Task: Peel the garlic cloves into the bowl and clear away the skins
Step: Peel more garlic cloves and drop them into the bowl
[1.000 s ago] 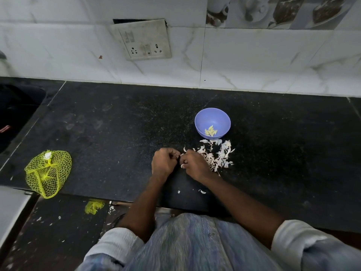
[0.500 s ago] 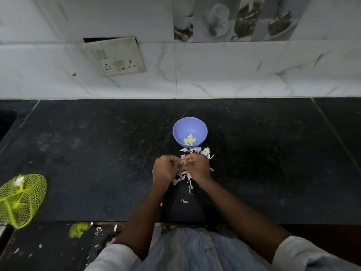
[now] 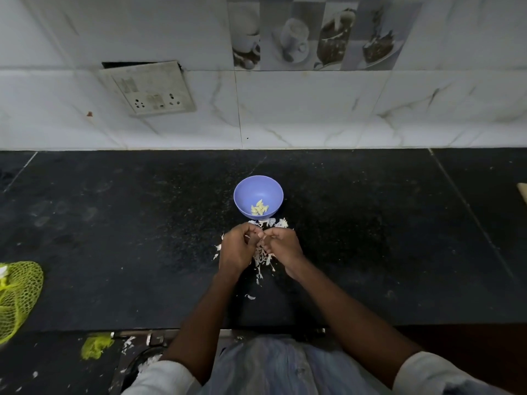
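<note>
A small purple bowl point(image 3: 258, 189) stands on the black counter point(image 3: 370, 238) and holds several pale peeled garlic cloves point(image 3: 259, 208). Just in front of it lies a loose heap of white garlic skins point(image 3: 263, 256). My left hand point(image 3: 238, 248) and my right hand point(image 3: 285, 246) hover over the heap, fingertips curled together and pinching a small garlic clove point(image 3: 261, 236) between them. The clove is mostly hidden by my fingers.
A yellow mesh bag point(image 3: 17, 292) lies at the counter's left edge. A yellow scrap point(image 3: 95, 344) and stray skins lie on the floor below. The tiled wall carries a socket plate point(image 3: 151, 89). A pale object point(image 3: 523, 192) shows at the far right.
My view has shifted left and tilted up, so the bowl and hands sit more central. Both hands stay together over the skins, and more skin pieces lie beneath them.
</note>
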